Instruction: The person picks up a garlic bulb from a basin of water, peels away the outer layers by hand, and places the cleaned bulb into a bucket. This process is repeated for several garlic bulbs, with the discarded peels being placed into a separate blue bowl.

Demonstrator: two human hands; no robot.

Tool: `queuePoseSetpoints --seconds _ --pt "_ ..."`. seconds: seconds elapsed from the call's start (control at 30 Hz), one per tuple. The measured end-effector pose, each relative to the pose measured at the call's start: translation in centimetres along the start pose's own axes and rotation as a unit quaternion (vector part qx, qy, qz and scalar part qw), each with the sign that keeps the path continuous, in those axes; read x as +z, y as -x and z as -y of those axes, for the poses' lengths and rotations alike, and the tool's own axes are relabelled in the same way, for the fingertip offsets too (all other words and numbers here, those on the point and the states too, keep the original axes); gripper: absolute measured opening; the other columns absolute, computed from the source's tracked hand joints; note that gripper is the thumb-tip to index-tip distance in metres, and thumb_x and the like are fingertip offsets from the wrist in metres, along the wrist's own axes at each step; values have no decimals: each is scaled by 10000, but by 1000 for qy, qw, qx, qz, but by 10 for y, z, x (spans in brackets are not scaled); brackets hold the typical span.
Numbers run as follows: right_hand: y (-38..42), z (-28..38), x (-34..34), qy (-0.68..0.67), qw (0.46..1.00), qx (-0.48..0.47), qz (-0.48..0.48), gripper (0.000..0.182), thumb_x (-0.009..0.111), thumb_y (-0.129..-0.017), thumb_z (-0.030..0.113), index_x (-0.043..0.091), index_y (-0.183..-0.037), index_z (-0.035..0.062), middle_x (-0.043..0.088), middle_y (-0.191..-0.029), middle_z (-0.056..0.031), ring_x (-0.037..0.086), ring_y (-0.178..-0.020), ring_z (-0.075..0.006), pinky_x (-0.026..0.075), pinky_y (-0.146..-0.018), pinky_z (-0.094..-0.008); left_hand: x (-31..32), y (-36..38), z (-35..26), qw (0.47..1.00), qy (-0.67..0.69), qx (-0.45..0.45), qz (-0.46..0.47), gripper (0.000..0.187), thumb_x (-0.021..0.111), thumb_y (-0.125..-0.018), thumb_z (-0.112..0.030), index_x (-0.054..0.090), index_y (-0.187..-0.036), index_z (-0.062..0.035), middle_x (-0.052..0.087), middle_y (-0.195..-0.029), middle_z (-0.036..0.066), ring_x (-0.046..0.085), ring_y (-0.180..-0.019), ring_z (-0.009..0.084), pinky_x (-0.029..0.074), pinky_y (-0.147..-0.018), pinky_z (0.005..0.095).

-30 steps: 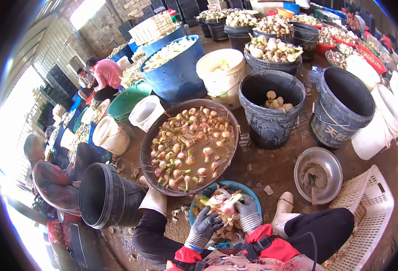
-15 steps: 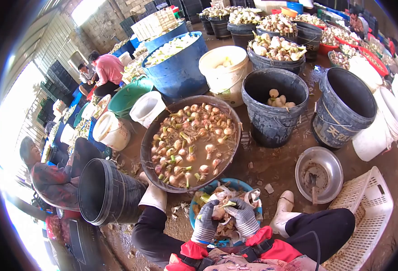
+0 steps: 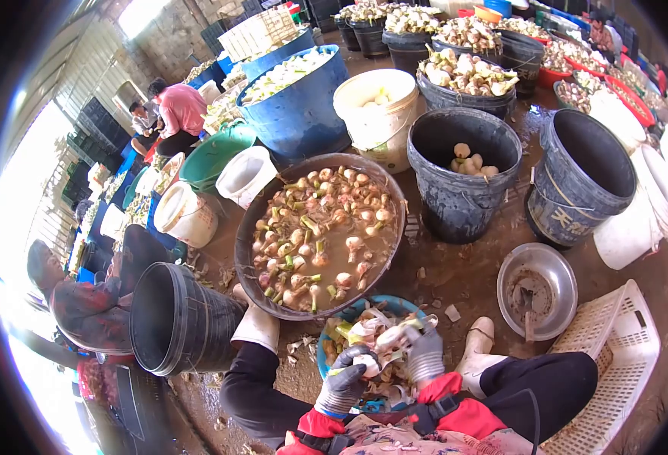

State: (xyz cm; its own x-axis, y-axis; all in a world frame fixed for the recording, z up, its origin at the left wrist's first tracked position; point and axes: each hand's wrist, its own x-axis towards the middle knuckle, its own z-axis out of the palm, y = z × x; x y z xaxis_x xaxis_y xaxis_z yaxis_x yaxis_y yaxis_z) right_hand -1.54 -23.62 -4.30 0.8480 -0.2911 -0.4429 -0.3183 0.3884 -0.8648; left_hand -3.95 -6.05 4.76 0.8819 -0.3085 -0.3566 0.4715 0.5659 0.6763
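Observation:
My left hand (image 3: 343,384), in a grey and striped glove, is closed around a white peeled garlic bulb (image 3: 366,365) over the blue basin (image 3: 323,356). Across the basin to the right, my right hand (image 3: 426,355) wears a matching glove and is smeared by motion. Pale papery skins (image 3: 385,334) lie right beside its fingers. More skins and cut green stems fill the basin between my legs. Just beyond it stands a wide dark tub (image 3: 244,282) of muddy water, where many garlic bulbs (image 3: 320,254) with short stems float.
A black bucket (image 3: 467,201) holds several white bulbs; another black bucket (image 3: 577,182) stands to its right. A metal bowl (image 3: 504,303) with a tool in it and a white crate (image 3: 614,356) are at my right. A tilted black bucket (image 3: 190,318) and a seated person (image 3: 84,311) are at left.
My hands were together over the basin; now they are apart. The left has moved down with a white bulb showing, and the right has swung up and to the right.

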Motion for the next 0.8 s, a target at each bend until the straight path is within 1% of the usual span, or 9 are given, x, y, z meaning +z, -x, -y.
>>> queuePoseSetpoints --seconds 0.07,0.17,0.23,0.3,0.43,0.57,0.67,0.73,0.8 --pt "-6 12 -14 -313 949 25 3 223 619 -831 28 628 -1054 19 610 -904 -89 624 -734 -160 533 -677 -283 -6 1 -4 998 27 3 48 349 676 -798 -119 578 -1118 -20 619 -986 129 624 -927 245 519 -837 364" --pt "-15 -6 -16 -59 996 32 51 252 641 -835 66 620 -1079 7 630 -962 -112 645 -815 -210 531 -765 -308 4 9 -17 980 -171 -17 -102 550 750 -740 -114 538 -1234 -1 608 -1050 121 599 -949 235 487 -862 341" --pt "12 16 6 272 927 -202 162 304 657 -844 119 609 -1119 -1 649 -1033 -143 638 -934 -264 498 -871 -328 -15 -5 -7 912 -390 70 -103 611 768 -727 -150 513 -1258 9 603 -1058 142 600 -946 249 485 -860 338" --pt "26 20 20 254 929 -180 201 331 666 -842 144 605 -1133 0 646 -1066 -152 625 -984 -275 479 -903 -335 -18 -10 -8 720 -664 176 -98 753 792 -719 -220 426 -1329 29 610 -1077 160 613 -982 271 492 -849 337" --pt "41 33 28 294 912 -191 214 340 656 -840 144 607 -1152 18 639 -1100 -181 609 -1031 -318 475 -902 -359 -5 -16 -9 703 -688 155 -90 828 813 -667 -198 405 -1357 10 604 -1070 202 615 -950 299 492 -833 349" --pt "39 26 31 328 899 -219 190 317 603 -866 102 591 -1173 22 627 -1109 -186 603 -1028 -314 480 -879 -352 -2 -18 -9 712 -689 119 -64 819 812 -684 -189 398 -1363 6 615 -1072 186 623 -953 257 497 -845 327" --pt "38 28 32 227 945 -135 195 330 593 -885 102 567 -1203 17 631 -1110 -145 608 -1002 -236 480 -863 -308 -13 -14 -1 834 -531 134 -64 673 779 -753 -180 458 -1317 -3 633 -1075 118 614 -984 210 500 -861 320" --pt "40 36 34 129 968 -60 206 342 589 -894 103 553 -1222 11 632 -1109 -119 604 -989 -191 478 -855 -284 -17 -12 -3 963 -239 82 -92 508 731 -804 -118 523 -1252 -1 630 -1091 91 600 -1006 183 487 -897 317" --pt "47 58 35 84 968 -31 235 349 583 -905 90 537 -1235 -12 629 -1100 -81 579 -974 -123 470 -856 -245 -36 -17 0 987 -69 63 -130 308 664 -862 -158 595 -1120 -5 618 -1102 101 603 -998 228 486 -909 360"
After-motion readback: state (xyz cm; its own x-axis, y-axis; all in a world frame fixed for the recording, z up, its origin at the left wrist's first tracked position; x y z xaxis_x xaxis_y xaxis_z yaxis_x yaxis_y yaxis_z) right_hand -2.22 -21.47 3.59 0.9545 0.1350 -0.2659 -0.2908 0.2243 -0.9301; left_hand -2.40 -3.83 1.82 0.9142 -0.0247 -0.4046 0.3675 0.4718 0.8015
